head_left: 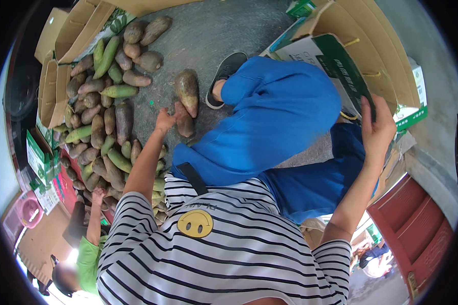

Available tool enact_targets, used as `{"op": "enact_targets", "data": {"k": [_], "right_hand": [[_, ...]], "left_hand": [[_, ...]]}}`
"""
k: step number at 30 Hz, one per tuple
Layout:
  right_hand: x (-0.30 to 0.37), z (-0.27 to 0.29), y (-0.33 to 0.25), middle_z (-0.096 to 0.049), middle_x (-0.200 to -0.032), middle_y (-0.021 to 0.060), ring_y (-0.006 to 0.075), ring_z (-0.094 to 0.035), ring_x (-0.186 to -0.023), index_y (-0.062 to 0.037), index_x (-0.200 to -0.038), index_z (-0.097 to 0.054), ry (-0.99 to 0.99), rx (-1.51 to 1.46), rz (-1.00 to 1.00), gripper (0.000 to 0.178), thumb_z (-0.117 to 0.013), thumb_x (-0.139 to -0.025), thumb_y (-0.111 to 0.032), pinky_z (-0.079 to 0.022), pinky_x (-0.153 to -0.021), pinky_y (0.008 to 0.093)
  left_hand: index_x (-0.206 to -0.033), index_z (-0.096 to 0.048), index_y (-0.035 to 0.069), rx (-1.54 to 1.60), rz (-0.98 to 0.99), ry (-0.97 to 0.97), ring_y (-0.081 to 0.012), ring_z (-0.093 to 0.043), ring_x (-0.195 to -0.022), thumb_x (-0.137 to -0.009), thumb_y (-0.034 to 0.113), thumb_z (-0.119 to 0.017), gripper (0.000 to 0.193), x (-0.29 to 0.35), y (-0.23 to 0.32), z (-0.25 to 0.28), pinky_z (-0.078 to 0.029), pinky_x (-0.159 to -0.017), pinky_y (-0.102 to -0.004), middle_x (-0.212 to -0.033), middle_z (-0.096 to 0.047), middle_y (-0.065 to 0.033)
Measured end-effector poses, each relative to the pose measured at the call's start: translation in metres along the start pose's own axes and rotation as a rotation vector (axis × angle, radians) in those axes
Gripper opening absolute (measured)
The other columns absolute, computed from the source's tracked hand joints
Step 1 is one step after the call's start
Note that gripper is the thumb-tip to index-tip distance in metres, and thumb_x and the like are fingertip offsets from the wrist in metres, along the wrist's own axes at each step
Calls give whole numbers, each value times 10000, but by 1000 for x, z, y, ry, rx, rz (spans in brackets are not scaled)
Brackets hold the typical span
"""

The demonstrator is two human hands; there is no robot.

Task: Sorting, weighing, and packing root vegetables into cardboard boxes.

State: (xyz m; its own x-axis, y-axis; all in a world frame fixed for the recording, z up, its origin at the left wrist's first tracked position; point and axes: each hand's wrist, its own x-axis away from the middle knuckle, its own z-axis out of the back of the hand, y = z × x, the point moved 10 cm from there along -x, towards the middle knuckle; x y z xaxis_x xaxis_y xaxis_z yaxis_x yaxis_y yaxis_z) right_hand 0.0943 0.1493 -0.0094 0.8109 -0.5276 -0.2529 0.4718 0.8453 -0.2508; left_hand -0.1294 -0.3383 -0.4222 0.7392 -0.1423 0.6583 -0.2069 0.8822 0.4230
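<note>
My left hand (164, 121) reaches over the floor with its fingers apart. Its fingertips are at the side of a small brown, elongated gourd-like vegetable (184, 123); whether they touch it I cannot tell. Just beyond that lies a larger brown one (187, 91), beside my shoe (226, 76). On the right, my right hand (379, 127) is closed on the edge of a dark green and white carton (341, 68), thumb on the outer face. The carton's brown inside shows, and it leans by my knee.
A wide heap of brown and green long vegetables (123, 122) covers the floor at left. Open cartons (56, 94) stand beyond it. At lower left a person in a green shirt (90, 254) reaches into the heap. A red door (417, 229) stands at lower right.
</note>
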Motion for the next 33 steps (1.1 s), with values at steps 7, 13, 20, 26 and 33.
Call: {"op": "enact_targets", "data": {"k": [7, 13, 20, 26, 33], "right_hand": [[-4, -5, 1, -645, -846, 122, 256, -630, -737, -35, -939, -635, -13, 56, -52, 147, -632, -851, -154, -479, -663, 303], [-5, -2, 7, -639, -822, 119, 247, -624, -727, -32, -926, -636, -8, 87, -84, 138, -633, -850, -147, -477, -661, 299], [-10, 0, -2, -630, -808, 93, 268, -625, -729, -50, -877, -627, 9, 43, 4, 117, -659, -778, -103, -481, -645, 324], [-4, 4, -8, -592, -730, 65, 252, -604, -667, -76, -822, -605, 56, 36, 78, 107, -676, -753, -117, -469, -582, 336], [-2, -1, -12, -591, -747, 62, 254, -600, -672, -83, -844, -605, 20, 42, 58, 109, -667, -762, -119, -468, -581, 343]], "left_hand": [[-1260, -355, -144, -124, 194, -122, -346, -534, -1127, -568, 490, -818, 1046, 10, -38, -49, -454, -914, -359, -1217, -500, -300], [-1184, -459, -104, 178, 278, -148, -296, -626, -880, -606, 500, -785, 897, 23, -39, -71, -521, -716, -370, -1070, -585, -226], [-1214, -486, 66, 568, 374, -206, -227, -575, -949, -658, 479, -749, 740, 38, -8, -34, -490, -701, -406, -1103, -581, -99], [-1152, -486, 0, 741, -617, -5, -170, -561, -991, -782, 165, -722, 470, 83, 292, 76, -438, -882, -299, -1090, -578, -98], [-1162, -477, -18, 666, -1704, -101, -257, -557, -1010, -757, 212, -705, 518, 261, 554, 69, -439, -863, -344, -1093, -561, -170]]}}
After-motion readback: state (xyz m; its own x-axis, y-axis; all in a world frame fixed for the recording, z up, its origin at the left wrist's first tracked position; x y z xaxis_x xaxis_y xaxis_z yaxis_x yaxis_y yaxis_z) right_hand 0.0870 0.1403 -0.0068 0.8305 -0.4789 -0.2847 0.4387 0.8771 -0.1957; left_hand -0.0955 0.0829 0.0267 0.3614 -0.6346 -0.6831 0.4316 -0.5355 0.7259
